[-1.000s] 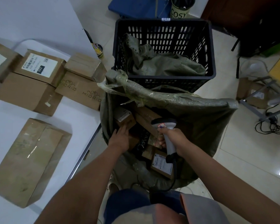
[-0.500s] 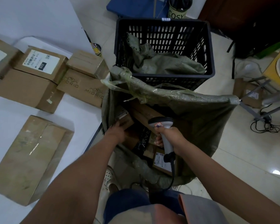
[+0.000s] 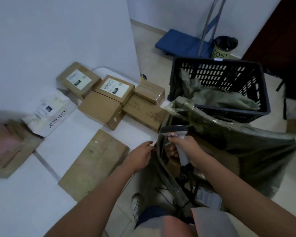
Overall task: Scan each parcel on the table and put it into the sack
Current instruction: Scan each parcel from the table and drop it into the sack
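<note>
Worktop [image 3: 24,202] carried brown parcels [image 3: 101,108] at its far end, a flat one [image 3: 94,166] nearer. Sack [image 3: 246,151] gaped beside it, boxes inside. Right hand [image 3: 189,149] clenched a scanner [image 3: 175,132] over the sack; left hand [image 3: 140,157], grip relaxed, sat at the worktop edge.

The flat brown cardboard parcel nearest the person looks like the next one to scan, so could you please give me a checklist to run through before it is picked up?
1. Left hand free to lift: ok, it is at the table edge, fingers relaxed, holding nothing.
2. Grey handheld barcode scanner ready: ok, the right hand grips its handle.
3. Flat brown cardboard parcel within reach: ok, it lies on the white table beside the left forearm.
4. Shipping label facing up: not ok, none shows on its top.
5. Olive-green woven sack open: ok, its mouth gapes.
6. Room left in the sack: cannot tell.
</note>
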The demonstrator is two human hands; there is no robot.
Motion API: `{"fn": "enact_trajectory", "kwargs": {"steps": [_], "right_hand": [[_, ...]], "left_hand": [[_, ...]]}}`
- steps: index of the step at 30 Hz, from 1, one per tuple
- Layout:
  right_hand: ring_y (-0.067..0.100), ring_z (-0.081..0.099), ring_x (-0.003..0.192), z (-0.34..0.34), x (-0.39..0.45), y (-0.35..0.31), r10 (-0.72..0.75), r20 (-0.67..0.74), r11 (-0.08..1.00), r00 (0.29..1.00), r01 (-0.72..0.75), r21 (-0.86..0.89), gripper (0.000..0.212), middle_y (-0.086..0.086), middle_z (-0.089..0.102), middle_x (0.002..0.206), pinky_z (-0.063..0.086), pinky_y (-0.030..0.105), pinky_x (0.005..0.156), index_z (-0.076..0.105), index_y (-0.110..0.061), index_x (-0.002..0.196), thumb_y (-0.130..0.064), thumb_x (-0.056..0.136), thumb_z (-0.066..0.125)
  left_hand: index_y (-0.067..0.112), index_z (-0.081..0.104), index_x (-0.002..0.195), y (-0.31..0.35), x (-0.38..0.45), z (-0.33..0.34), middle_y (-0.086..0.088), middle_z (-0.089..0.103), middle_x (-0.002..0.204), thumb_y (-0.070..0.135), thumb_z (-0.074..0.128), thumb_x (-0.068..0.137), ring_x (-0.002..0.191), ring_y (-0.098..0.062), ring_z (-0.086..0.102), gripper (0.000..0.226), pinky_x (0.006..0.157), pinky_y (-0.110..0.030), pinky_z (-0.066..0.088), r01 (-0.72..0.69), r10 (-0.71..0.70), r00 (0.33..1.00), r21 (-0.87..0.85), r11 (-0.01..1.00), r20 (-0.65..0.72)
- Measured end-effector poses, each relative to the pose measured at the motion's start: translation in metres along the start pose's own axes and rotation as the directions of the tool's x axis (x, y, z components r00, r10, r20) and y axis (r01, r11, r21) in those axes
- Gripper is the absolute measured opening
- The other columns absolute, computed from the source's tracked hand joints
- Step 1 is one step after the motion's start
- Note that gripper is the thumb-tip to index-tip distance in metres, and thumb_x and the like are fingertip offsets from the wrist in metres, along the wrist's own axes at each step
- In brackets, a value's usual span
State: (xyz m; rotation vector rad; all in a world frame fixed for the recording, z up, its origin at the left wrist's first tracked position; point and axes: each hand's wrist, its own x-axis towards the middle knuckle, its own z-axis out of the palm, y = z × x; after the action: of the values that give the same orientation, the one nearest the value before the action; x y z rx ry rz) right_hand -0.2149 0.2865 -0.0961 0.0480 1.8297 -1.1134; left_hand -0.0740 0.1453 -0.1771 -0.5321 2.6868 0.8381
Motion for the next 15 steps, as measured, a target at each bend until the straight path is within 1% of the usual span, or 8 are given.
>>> {"fn": "enact_trajectory", "kwargs": {"steps": [2, 4, 7, 9, 11, 12, 13, 15], "right_hand": [[0.020, 0.061, 0.054, 0.029, -0.007, -0.016, -0.032, 0.007, 0.999, 0.999, 0.032, -0.029, 0.022, 0.011, 0.065, 0.068, 0.051, 0.027, 0.053, 0.067, -0.001, 0.091, -0.024, 0.090, 0.068], [0.019, 0.063, 0.055, 0.057, -0.013, -0.030, -0.076, 0.034, 0.996, 0.996, 0.078, -0.043, 0.019, 0.010, 0.066, 0.068, 0.050, 0.027, 0.052, 0.065, -0.005, 0.096, -0.023, 0.090, 0.067], [0.019, 0.064, 0.058, 0.096, -0.019, -0.051, -0.152, 0.078, 0.986, 0.985, 0.157, -0.059, 0.021, 0.011, 0.067, 0.071, 0.050, 0.026, 0.052, 0.063, -0.007, 0.099, -0.024, 0.090, 0.068], [0.018, 0.064, 0.056, 0.119, -0.021, -0.065, -0.193, 0.092, 0.978, 0.977, 0.199, -0.066, 0.023, 0.011, 0.067, 0.070, 0.049, 0.025, 0.050, 0.063, -0.003, 0.100, -0.023, 0.090, 0.069], [0.016, 0.063, 0.051, 0.139, -0.022, -0.078, -0.228, 0.098, 0.970, 0.969, 0.235, -0.065, 0.023, 0.010, 0.066, 0.067, 0.049, 0.023, 0.046, 0.064, -0.002, 0.099, -0.022, 0.090, 0.069], [0.015, 0.062, 0.049, 0.148, -0.021, -0.084, -0.242, 0.100, 0.967, 0.965, 0.248, -0.061, 0.022, 0.010, 0.066, 0.065, 0.049, 0.023, 0.045, 0.064, -0.001, 0.098, -0.021, 0.090, 0.069], [0.014, 0.062, 0.047, 0.156, -0.021, -0.089, -0.251, 0.101, 0.965, 0.963, 0.258, -0.054, 0.020, 0.009, 0.065, 0.063, 0.049, 0.022, 0.044, 0.064, -0.001, 0.095, -0.020, 0.090, 0.069], [0.013, 0.060, 0.044, 0.169, -0.020, -0.099, -0.264, 0.094, 0.962, 0.960, 0.269, -0.047, 0.018, 0.009, 0.064, 0.061, 0.048, 0.021, 0.043, 0.063, -0.002, 0.088, -0.019, 0.090, 0.069]], "left_hand": [[0.015, 0.061, 0.130, -0.022, -0.017, -0.020, -0.006, 0.038, 0.155, 0.006, 0.043, 0.100, 0.142, -0.022, 0.037, 0.036, 0.114, -0.030, 0.030, 0.015, -0.014, 0.998, 0.011, 1.000, -0.058], [0.016, 0.061, 0.129, -0.045, -0.033, -0.040, -0.006, 0.039, 0.154, 0.007, 0.044, 0.100, 0.142, -0.021, 0.038, 0.036, 0.114, -0.029, 0.030, 0.033, -0.032, 0.993, 0.004, 0.999, -0.114], [0.019, 0.061, 0.131, -0.074, -0.055, -0.072, -0.003, 0.039, 0.154, 0.018, 0.044, 0.102, 0.139, -0.019, 0.040, 0.034, 0.112, -0.029, 0.029, 0.071, -0.067, 0.982, 0.018, 0.997, -0.174], [0.020, 0.062, 0.130, -0.097, -0.068, -0.085, -0.001, 0.043, 0.151, 0.016, 0.045, 0.100, 0.136, -0.020, 0.042, 0.035, 0.112, -0.034, 0.034, 0.095, -0.088, 0.977, 0.025, 0.995, -0.196], [0.021, 0.063, 0.125, -0.123, -0.077, -0.093, 0.001, 0.051, 0.140, 0.012, 0.048, 0.096, 0.127, -0.021, 0.049, 0.034, 0.105, -0.034, 0.043, 0.090, -0.083, 0.973, 0.024, 0.996, -0.215], [0.021, 0.063, 0.124, -0.133, -0.081, -0.097, 0.001, 0.051, 0.138, 0.011, 0.049, 0.095, 0.125, -0.022, 0.051, 0.033, 0.101, -0.034, 0.045, 0.086, -0.083, 0.974, 0.008, 0.996, -0.209], [0.020, 0.062, 0.126, -0.144, -0.082, -0.101, -0.001, 0.048, 0.141, 0.011, 0.049, 0.095, 0.126, -0.024, 0.051, 0.034, 0.101, -0.034, 0.045, 0.091, -0.091, 0.976, -0.005, 0.996, -0.200], [0.016, 0.056, 0.133, -0.157, -0.082, -0.113, -0.004, 0.038, 0.152, 0.012, 0.047, 0.095, 0.133, -0.025, 0.046, 0.039, 0.106, -0.034, 0.042, 0.132, -0.128, 0.973, 0.010, 0.991, -0.191]]}}
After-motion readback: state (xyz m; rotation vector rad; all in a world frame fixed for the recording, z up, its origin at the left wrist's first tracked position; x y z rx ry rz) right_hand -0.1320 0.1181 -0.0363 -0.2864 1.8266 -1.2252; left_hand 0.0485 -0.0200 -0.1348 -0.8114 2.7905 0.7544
